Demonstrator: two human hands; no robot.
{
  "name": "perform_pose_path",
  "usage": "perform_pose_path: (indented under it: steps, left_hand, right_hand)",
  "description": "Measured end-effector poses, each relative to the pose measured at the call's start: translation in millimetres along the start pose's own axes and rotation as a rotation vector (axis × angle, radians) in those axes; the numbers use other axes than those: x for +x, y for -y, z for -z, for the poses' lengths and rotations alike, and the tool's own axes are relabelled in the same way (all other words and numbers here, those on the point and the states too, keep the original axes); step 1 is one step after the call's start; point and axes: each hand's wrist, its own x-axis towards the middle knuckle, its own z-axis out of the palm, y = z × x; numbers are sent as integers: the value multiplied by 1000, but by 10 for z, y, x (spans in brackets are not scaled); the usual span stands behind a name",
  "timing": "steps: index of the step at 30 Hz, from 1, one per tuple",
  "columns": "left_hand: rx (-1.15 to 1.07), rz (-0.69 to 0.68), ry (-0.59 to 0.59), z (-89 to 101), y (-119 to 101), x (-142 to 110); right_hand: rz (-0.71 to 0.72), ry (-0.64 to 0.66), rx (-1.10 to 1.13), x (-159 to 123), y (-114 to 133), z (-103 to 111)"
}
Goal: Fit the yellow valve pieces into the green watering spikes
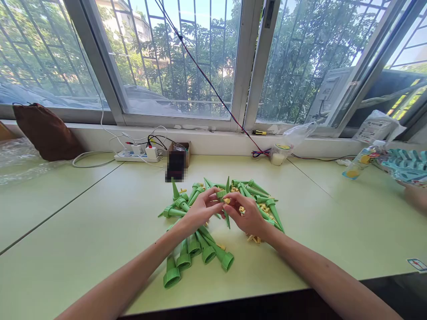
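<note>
Over the middle of the table, my left hand point(200, 209) has its fingers closed around a green plastic watering spike point(221, 194). Close against it, my right hand point(249, 217) pinches a small yellow valve piece point(227, 201) at the spike's side. Part of the spike is hidden by my fingers. Several green spikes with wide threaded caps point(208, 254) lie in front of my left hand, open ends towards me. Behind and right of my hands is a heap of more green spikes point(271, 208), mixed with small yellow pieces point(254, 238).
A power strip point(131, 156) with cables and a small box point(185, 151) stand along the window ledge. Further right are a plastic cup point(279, 154), a bottle point(363, 161) and teal plastic parts point(405, 162) beside another person's arm point(416, 198). A brown bag point(46, 133) sits far left.
</note>
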Motion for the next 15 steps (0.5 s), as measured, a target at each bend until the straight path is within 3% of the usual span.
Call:
perform_pose_path:
  steps: [8, 15]
  left_hand:
    - [153, -113, -124, -37, 77, 4]
    - [369, -191, -195, -8, 163, -1]
  right_hand:
    - [-132, -141, -60, 37, -35, 35]
    - [-179, -63, -15, 50, -29, 43]
